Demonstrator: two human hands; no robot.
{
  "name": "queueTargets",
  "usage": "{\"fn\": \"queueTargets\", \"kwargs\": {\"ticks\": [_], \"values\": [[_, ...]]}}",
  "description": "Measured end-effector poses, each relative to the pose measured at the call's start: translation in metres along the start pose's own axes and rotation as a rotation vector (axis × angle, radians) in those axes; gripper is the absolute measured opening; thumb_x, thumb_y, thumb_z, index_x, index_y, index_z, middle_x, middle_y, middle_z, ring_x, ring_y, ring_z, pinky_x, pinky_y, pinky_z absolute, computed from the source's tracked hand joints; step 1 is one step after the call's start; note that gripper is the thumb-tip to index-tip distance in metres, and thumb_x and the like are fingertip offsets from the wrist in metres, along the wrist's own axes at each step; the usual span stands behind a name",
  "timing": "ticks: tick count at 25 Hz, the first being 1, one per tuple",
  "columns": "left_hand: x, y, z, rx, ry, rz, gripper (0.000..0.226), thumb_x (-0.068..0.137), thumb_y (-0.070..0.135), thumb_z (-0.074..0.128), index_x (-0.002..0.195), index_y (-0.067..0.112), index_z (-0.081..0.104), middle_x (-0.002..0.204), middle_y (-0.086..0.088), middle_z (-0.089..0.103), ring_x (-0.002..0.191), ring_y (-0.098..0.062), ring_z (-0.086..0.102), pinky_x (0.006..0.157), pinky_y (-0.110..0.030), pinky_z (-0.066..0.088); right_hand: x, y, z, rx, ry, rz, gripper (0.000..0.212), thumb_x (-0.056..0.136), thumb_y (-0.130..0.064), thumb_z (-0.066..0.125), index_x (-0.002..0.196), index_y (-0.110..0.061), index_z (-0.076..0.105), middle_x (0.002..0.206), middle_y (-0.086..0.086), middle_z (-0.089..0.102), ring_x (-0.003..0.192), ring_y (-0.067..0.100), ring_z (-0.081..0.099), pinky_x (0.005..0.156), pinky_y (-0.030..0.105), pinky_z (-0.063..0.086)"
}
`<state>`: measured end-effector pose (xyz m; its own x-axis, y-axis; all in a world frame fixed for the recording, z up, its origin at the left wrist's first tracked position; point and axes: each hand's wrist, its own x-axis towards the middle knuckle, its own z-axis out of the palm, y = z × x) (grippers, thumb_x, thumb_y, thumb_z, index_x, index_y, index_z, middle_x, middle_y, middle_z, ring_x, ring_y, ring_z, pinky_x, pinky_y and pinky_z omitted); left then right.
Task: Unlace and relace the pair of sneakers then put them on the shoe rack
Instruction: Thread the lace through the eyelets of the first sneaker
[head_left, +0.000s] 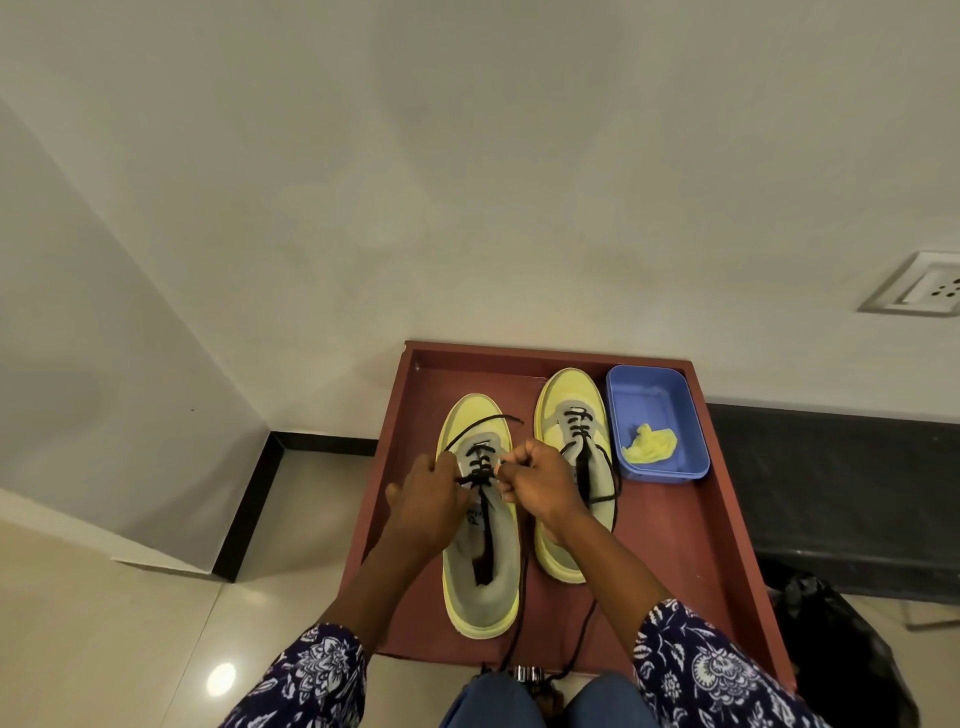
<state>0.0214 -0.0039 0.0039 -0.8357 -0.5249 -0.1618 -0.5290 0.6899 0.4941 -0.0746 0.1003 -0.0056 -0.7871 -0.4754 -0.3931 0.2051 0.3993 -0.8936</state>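
Two yellow and grey sneakers stand side by side, toes away from me, on a reddish-brown tray-like shelf (706, 545). The left sneaker (480, 582) has a black lace (480, 423) partly threaded through its eyelets. My left hand (426, 499) holds the shoe's left side at the eyelets, where the lace crosses. My right hand (540, 480) pinches the lace at the right eyelets, fingers curled. One loose end arcs over the toe. The right sneaker (569, 410) is laced at the front, its lace ends trailing down the tray toward me.
A blue plastic tub (655, 421) holding a crumpled yellow cloth (649, 444) sits at the tray's back right. A white wall with a socket (919, 286) is behind. Tiled floor lies to the left, a black bag (841, 639) at the right. My knees are below the tray.
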Motion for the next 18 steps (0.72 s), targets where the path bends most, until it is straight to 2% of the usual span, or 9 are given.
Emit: {"fn": "queueTargets", "kwargs": {"ticks": [2, 4, 6, 9, 13, 16, 18], "values": [[0.001, -0.009, 0.004, -0.158, 0.017, -0.039, 0.003, 0.09, 0.017, 0.045, 0.087, 0.018, 0.046, 0.084, 0.0, 0.049, 0.078, -0.015, 0.047, 0.071, -0.029, 0.043, -0.001, 0.0, -0.001, -0.047, -0.002, 0.002, 0.022, 0.081, -0.001, 0.055, 0.068, -0.018, 0.051, 0.071, 0.005, 0.062, 0.061, 0.017, 0.056, 0.072, 0.041, 0.053], [0.0, -0.011, 0.006, -0.491, 0.003, -0.178, 0.006, 0.091, 0.011, 0.047, 0.087, 0.013, 0.051, 0.079, -0.002, 0.054, 0.069, -0.013, 0.051, 0.06, -0.022, 0.042, -0.003, -0.001, -0.001, -0.164, -0.046, -0.04, 0.014, 0.083, -0.004, 0.055, 0.079, -0.017, 0.055, 0.072, -0.002, 0.058, 0.069, 0.017, 0.057, 0.076, 0.038, 0.052], [-0.001, -0.007, 0.006, -0.816, -0.016, -0.277, 0.005, 0.092, 0.006, 0.048, 0.092, 0.006, 0.053, 0.075, -0.004, 0.055, 0.06, -0.01, 0.05, 0.053, -0.015, 0.044, -0.002, -0.004, 0.0, -0.273, -0.068, -0.114, 0.008, 0.086, -0.008, 0.055, 0.085, -0.013, 0.061, 0.074, -0.003, 0.058, 0.076, 0.017, 0.057, 0.079, 0.035, 0.051], [-0.001, -0.005, 0.005, -1.036, -0.001, -0.27, 0.006, 0.091, 0.005, 0.051, 0.094, 0.002, 0.055, 0.074, -0.002, 0.056, 0.059, -0.009, 0.048, 0.05, -0.011, 0.045, -0.001, -0.006, 0.0, -0.281, -0.047, -0.12, 0.015, 0.085, -0.012, 0.057, 0.072, -0.017, 0.06, 0.075, 0.001, 0.061, 0.075, 0.018, 0.058, 0.08, 0.04, 0.052], [0.0, -0.009, 0.005, -0.982, 0.008, -0.202, 0.008, 0.092, 0.007, 0.051, 0.094, -0.001, 0.054, 0.069, -0.002, 0.052, 0.059, -0.008, 0.046, 0.049, -0.008, 0.042, -0.004, -0.004, 0.0, -0.203, -0.029, -0.061, 0.022, 0.088, -0.008, 0.052, 0.069, -0.019, 0.055, 0.069, -0.003, 0.059, 0.065, 0.015, 0.059, 0.077, 0.041, 0.055], [0.0, -0.011, 0.003, -0.87, -0.024, -0.125, 0.002, 0.092, 0.004, 0.049, 0.091, 0.003, 0.05, 0.074, -0.001, 0.05, 0.063, -0.007, 0.045, 0.051, -0.006, 0.041, -0.009, -0.007, 0.002, -0.124, 0.026, -0.027, 0.029, 0.092, -0.007, 0.048, 0.069, -0.024, 0.052, 0.076, -0.001, 0.061, 0.059, 0.011, 0.059, 0.065, 0.03, 0.057], [0.0, -0.016, 0.0, -0.734, -0.042, -0.057, 0.004, 0.092, 0.003, 0.049, 0.094, 0.005, 0.05, 0.081, 0.003, 0.052, 0.072, -0.007, 0.049, 0.059, -0.005, 0.042, -0.01, -0.008, 0.002, -0.107, 0.08, -0.019, 0.029, 0.093, -0.006, 0.047, 0.07, -0.024, 0.051, 0.087, 0.0, 0.062, 0.057, 0.01, 0.061, 0.056, 0.02, 0.054]]}}
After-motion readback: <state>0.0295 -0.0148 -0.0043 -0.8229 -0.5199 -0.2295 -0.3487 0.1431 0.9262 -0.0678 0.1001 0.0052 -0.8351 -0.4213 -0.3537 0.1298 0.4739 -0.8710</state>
